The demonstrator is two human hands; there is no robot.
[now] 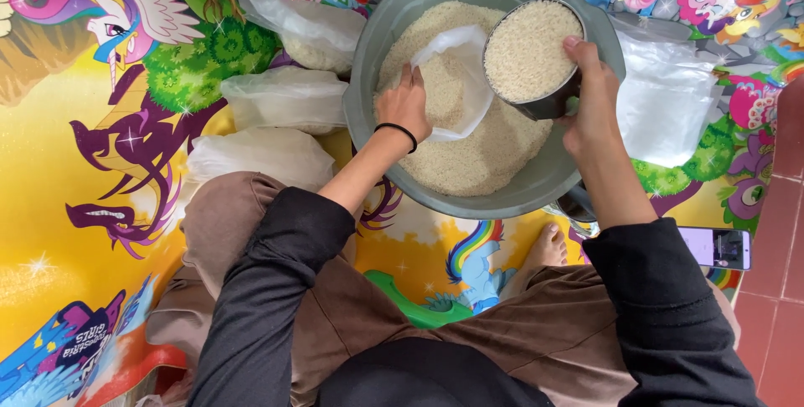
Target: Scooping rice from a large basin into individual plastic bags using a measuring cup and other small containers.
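The person sits cross-legged on a brightly printed cartoon floor mat [75,206], with a big grey plastic basin [368,135] of white rice [469,160] drawn up just in front of the knees, close enough that both forearms reach it without stretching.

The left hand [404,104] is down inside the basin, closed on the rim of a clear plastic bag [456,72] and pinching it so the mouth gapes toward the other hand. The bag rests right on the heap of rice, so any spilled grains would fall back into the basin and not onto the mat. A black band sits on that wrist, and the forearm slants in from the lower left with the sleeve pushed up.

The right hand [593,105] is wrapped around the side of a round dark metal measuring tin [529,59], thumb over the rim and fingers curled on the wall below. The tin is heaped level with rice and hangs over the basin's far right side, just beside the bag's open mouth, touching or nearly touching it. The wrist is bent inward toward the bag.

Three filled bags [285,99] lie in a loose row on the mat to the left of the basin, a stack of empty flat bags [666,105] lies to the right, and a phone [716,248] lies by the right knee.
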